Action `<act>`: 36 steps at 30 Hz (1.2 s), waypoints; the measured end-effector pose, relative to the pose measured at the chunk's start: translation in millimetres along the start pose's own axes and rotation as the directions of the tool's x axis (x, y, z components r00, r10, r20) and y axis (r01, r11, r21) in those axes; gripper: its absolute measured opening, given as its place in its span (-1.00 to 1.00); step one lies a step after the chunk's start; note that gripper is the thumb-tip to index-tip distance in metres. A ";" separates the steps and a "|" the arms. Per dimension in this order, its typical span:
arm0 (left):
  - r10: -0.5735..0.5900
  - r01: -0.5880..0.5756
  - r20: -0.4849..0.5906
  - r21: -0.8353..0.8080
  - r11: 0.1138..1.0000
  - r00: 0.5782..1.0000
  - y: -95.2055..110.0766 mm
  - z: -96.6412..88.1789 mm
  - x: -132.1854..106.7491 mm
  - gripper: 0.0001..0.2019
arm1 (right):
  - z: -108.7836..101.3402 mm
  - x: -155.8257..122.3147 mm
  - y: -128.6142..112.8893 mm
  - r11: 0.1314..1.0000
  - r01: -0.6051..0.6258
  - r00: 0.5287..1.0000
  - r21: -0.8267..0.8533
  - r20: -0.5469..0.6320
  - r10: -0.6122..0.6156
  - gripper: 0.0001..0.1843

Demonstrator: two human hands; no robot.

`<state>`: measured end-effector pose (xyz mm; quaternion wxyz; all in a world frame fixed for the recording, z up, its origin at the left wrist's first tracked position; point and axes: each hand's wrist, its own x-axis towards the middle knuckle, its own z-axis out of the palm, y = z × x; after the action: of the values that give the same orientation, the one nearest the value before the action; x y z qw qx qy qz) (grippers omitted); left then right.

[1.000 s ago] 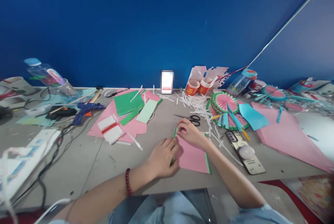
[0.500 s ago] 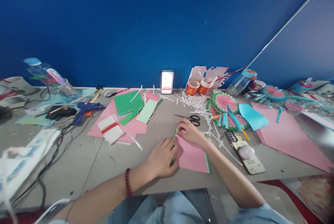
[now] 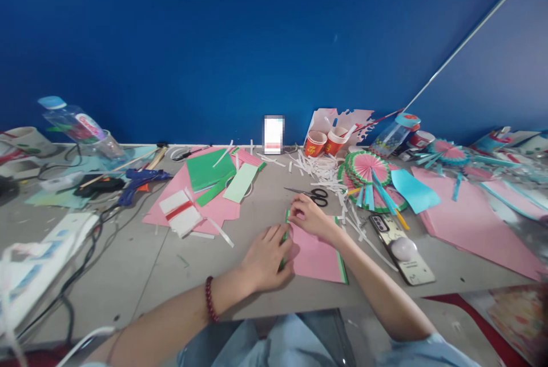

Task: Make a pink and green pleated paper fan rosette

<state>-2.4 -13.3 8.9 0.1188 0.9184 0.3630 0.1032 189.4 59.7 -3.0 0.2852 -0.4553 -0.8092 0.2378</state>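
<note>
A pink sheet of paper (image 3: 319,258) with green strips along its left and right edges lies at the table's front, before me. My left hand (image 3: 268,255), with a dark red bead bracelet (image 3: 209,298) on its wrist, is closed over the sheet's left edge. Bits of green show between its fingers. At the upper left corner of the same sheet, my right hand (image 3: 310,216) pinches the paper with curled fingers. Part of that edge is hidden under both hands. Black-handled scissors (image 3: 319,197) lie just beyond my right hand.
White paper scraps (image 3: 321,168) and two red cups (image 3: 315,143) stand behind. Pleated watermelon fans (image 3: 370,176) and a phone (image 3: 402,250) are at right. Leftward lie green paper (image 3: 210,168), a blue glue gun (image 3: 143,178) and a power strip (image 3: 51,261) with cables.
The pink sheet's lower right corner has shifted slightly right. A little more green shows by my left fingers. Both hands stay in nearly the same place.
</note>
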 end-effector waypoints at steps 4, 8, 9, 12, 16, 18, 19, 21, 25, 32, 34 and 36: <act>0.004 -0.004 -0.004 0.007 1.000 1.000 -1.3 1.4 -0.3 -0.66 | 0.2 -0.3 2.1 1.000 0.015 1.000 0.001 0.013 -0.015 -0.90; 0.021 -0.021 0.013 -0.008 1.000 1.000 -2.8 2.7 0.5 -0.66 | 1.0 0.6 2.4 1.000 -0.001 1.000 -0.003 -0.005 0.001 -0.90; 0.025 -0.024 0.015 -0.012 1.000 1.000 -3.1 3.1 0.7 -0.66 | 1.2 0.8 2.4 1.000 -0.004 1.000 0.000 -0.008 0.004 -0.90; 0.033 -0.033 0.011 -0.017 0.999 0.999 -4.0 4.3 0.8 -0.65 | 1.6 0.8 2.4 1.000 -0.010 1.000 0.009 -0.014 0.010 -0.91; 0.034 -0.034 0.008 -0.020 0.999 0.999 -4.5 4.7 0.9 -0.63 | 1.7 0.2 2.5 1.000 -0.012 1.000 0.009 -0.021 0.012 -0.91; 0.030 -0.030 0.012 -0.023 0.999 0.999 -4.5 4.0 1.3 -0.64 | 1.9 0.1 2.5 1.000 -0.009 1.000 0.004 -0.022 0.009 -0.91; 0.027 -0.026 0.013 -0.025 0.999 1.000 -4.4 3.6 1.6 -0.64 | 2.1 0.2 2.6 1.000 -0.008 1.000 0.001 -0.024 0.008 -0.91; 0.022 -0.022 0.014 -0.030 0.999 1.000 -4.3 2.8 2.2 -0.64 | 2.4 0.5 2.9 1.000 -0.011 0.999 -0.002 -0.031 0.011 -0.91; 0.017 -0.017 0.010 -0.039 0.999 1.000 -4.4 2.1 2.7 -0.63 | 2.9 0.7 3.6 1.000 -0.019 0.999 -0.001 -0.035 0.019 -0.92; 0.017 -0.017 0.011 -0.052 0.998 1.000 -5.0 1.6 2.6 -0.63 | 2.9 -0.1 4.3 1.000 -0.019 0.999 -0.002 -0.033 0.019 -0.92; 0.019 -0.018 0.011 -0.052 0.998 1.000 -5.1 1.9 2.6 -0.62 | 2.5 0.2 3.7 1.000 -0.016 0.999 -0.001 -0.034 0.016 -0.92; 0.024 -0.023 0.011 -0.050 0.998 1.000 -5.0 2.1 2.3 -0.63 | 1.9 0.4 2.6 1.000 -0.015 0.999 -0.002 -0.035 0.015 -0.91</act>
<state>-3.4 -8.4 5.6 0.1425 0.9199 0.3490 0.1085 189.5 61.0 -6.0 0.2971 -0.4659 -0.8008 0.2311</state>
